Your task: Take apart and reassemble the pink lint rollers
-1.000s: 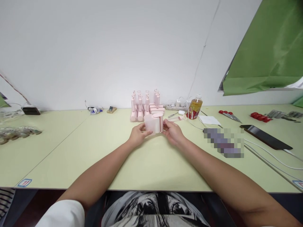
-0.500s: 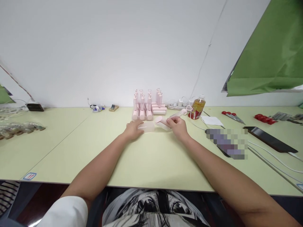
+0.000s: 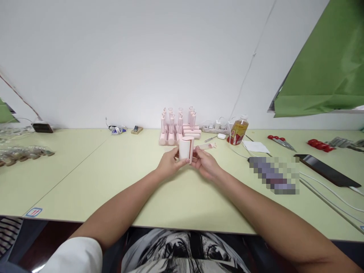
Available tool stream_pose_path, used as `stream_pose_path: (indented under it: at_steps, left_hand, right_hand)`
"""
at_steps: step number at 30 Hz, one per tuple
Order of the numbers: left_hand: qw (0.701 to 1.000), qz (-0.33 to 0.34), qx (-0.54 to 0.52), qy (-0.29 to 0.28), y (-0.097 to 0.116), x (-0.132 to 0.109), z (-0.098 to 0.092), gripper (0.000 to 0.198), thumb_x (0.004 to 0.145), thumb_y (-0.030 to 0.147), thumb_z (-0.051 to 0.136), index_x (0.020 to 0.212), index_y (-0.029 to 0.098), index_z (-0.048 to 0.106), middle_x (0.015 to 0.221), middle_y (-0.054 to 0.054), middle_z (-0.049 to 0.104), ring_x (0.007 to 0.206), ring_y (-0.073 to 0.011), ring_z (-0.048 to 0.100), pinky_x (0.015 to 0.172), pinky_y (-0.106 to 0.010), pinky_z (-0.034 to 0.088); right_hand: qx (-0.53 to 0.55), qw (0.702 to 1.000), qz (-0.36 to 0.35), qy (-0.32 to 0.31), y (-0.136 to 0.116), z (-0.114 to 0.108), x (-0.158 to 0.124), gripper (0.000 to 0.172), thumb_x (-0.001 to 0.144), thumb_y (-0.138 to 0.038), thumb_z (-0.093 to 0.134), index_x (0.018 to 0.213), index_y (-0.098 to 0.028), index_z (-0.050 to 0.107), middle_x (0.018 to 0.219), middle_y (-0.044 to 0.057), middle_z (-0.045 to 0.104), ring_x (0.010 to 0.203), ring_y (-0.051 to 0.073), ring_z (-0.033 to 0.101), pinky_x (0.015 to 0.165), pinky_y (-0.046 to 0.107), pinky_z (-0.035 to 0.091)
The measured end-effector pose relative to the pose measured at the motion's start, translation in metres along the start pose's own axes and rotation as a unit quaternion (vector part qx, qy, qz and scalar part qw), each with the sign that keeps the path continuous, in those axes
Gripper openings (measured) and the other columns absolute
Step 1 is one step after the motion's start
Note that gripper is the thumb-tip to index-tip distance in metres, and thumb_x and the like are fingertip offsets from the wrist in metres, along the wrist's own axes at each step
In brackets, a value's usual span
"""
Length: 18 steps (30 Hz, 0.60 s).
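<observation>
Both hands hold a pink and white lint roller (image 3: 184,149) just over the table, its roll end tipped upright. My left hand (image 3: 170,163) is closed around the white side of the roll, thumb across its lower front. My right hand (image 3: 207,163) grips the pink edge and the base of the clear pink handle (image 3: 207,146), which points right and ends in a small loop. Just behind, several similar pink lint rollers (image 3: 171,129) stand in rows with handles up. Whether the clear cover is on the held roll is hard to make out.
Right of the rollers are a power strip (image 3: 217,129), a white case (image 3: 222,136) and a bottle of amber drink (image 3: 238,131). Farther right lie white paper (image 3: 256,146), a black phone (image 3: 327,170) and cables. Coiled cables (image 3: 116,130) lie at the back left.
My hands have come together. The roller in my right hand moved left and turned to meet my left hand, which held a clear cover on the table. The view shifted slightly.
</observation>
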<state>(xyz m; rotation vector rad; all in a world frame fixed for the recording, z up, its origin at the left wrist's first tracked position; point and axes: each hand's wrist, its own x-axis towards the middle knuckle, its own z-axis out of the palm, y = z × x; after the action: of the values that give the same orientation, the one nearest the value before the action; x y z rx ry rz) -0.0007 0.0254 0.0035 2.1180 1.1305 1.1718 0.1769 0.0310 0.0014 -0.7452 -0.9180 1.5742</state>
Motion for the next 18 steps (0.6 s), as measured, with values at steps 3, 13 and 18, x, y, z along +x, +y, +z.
stream_pose_path:
  at_steps: [3,13,18]
  left_hand:
    - [0.996,-0.012,-0.066,0.053,0.004,-0.002,0.000,0.050,0.078,0.043,0.067,0.119,0.016,0.062,0.103,-0.006,0.070,0.088,-0.0206,0.063,0.076,-0.028,0.049]
    - [0.955,-0.139,-0.230,0.122,-0.012,0.010,-0.013,0.031,0.073,0.043,0.062,0.084,0.014,0.065,0.061,0.002,0.054,0.052,-0.0121,0.048,0.044,-0.024,0.041]
    - [0.946,-0.168,-0.278,-0.008,-0.009,0.008,-0.013,0.030,0.068,0.043,0.062,0.073,0.014,0.064,0.052,0.002,0.050,0.044,-0.0109,0.044,0.041,-0.023,0.033]
  right_hand:
    - [0.002,0.996,0.079,-0.045,-0.001,0.006,-0.007,0.025,0.083,-0.043,0.066,0.090,-0.019,0.064,0.090,0.009,0.071,0.083,0.020,0.068,0.074,0.034,0.057]
    - [-0.085,0.973,-0.057,0.204,-0.021,-0.028,0.021,0.018,0.073,-0.033,0.069,0.083,-0.024,0.058,0.084,0.001,0.063,0.068,0.014,0.061,0.054,0.026,0.053]
    - [-0.125,0.984,-0.048,0.118,-0.028,-0.028,0.017,0.020,0.070,-0.034,0.073,0.081,-0.020,0.065,0.083,0.004,0.067,0.065,0.013,0.061,0.050,0.023,0.048]
